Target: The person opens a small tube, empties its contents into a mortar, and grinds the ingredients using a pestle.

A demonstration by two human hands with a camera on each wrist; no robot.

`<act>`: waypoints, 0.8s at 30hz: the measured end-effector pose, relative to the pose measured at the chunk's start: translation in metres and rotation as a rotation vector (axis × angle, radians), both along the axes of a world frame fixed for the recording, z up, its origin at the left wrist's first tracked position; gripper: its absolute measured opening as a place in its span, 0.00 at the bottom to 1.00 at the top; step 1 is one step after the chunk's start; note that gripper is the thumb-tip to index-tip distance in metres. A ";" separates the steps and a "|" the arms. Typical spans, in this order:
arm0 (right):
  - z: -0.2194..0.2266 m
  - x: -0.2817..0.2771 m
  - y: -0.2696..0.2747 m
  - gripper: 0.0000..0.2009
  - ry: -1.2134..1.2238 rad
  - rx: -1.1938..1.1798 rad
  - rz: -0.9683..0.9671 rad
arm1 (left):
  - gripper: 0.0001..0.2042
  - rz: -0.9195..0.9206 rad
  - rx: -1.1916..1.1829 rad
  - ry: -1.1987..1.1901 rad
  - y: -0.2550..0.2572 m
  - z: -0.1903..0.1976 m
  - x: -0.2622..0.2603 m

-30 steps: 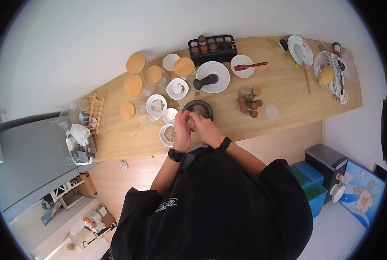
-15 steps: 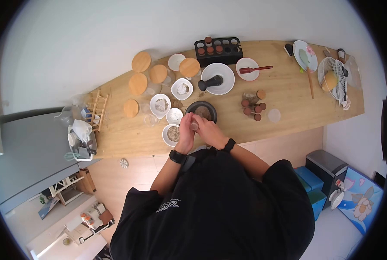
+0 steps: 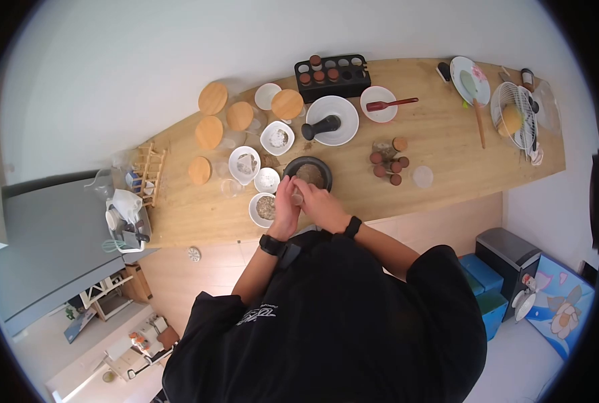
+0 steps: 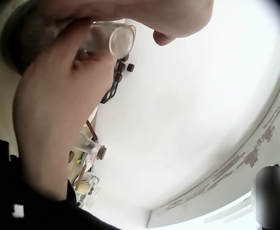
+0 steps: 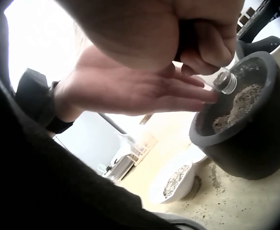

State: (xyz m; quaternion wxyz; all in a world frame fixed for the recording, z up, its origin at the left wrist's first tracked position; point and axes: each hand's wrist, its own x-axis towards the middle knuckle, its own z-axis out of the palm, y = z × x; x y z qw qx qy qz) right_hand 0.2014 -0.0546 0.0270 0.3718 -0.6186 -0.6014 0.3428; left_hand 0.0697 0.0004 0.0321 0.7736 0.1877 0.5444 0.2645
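**Small jar held at the mortar's lip, ground mix still inside**

My right hand (image 5: 178, 33) is curled around a small clear jar (image 5: 225, 81), holding it tipped so that its open mouth hangs just over the near rim of the dark mortar (image 5: 255, 129). My left hand (image 5: 130, 93) lies flat beside it with straight, relaxed fingers (image 5: 197, 93) whose tips touch the jar's neck; it grips nothing. The left wrist view shows the same jar (image 4: 113, 40) from below, its glass bottom facing the camera and my fingers wrapped about its side. I cannot tell how full it is.

Just past my fingertips, the mortar holds a heap of coarse brown-grey ground spice (image 5: 236, 108), so the grinding looks done, and a good part of the mix is still to be moved, as I judge it. Crumbs lie on the wooden counter (image 5: 255, 201) under my fingers.

Beyond the mortar, away from my fingers, the pestle (image 3: 319, 125) rests on a white plate (image 3: 343, 111), set aside. To the left of my left hand stand small white bowls (image 3: 264, 207) with seeds in them. To the right of my right hand, apart from it, waits a cluster of little jars with brown caps (image 3: 388, 162), and farther back a black rack (image 3: 332, 75) holds a few more, with several slots unfilled. Filling and capping seem mostly ahead of me.
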 end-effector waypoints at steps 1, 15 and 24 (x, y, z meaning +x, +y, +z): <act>0.000 -0.002 -0.002 0.25 0.008 -0.033 0.012 | 0.33 -0.003 -0.003 -0.002 0.000 0.008 0.001; 0.008 -0.004 -0.006 0.23 0.018 0.012 0.036 | 0.29 -0.044 -0.040 -0.024 0.003 0.007 -0.009; 0.013 0.016 -0.007 0.27 -0.205 0.014 0.203 | 0.22 -0.137 -0.505 -0.517 0.012 -0.030 -0.031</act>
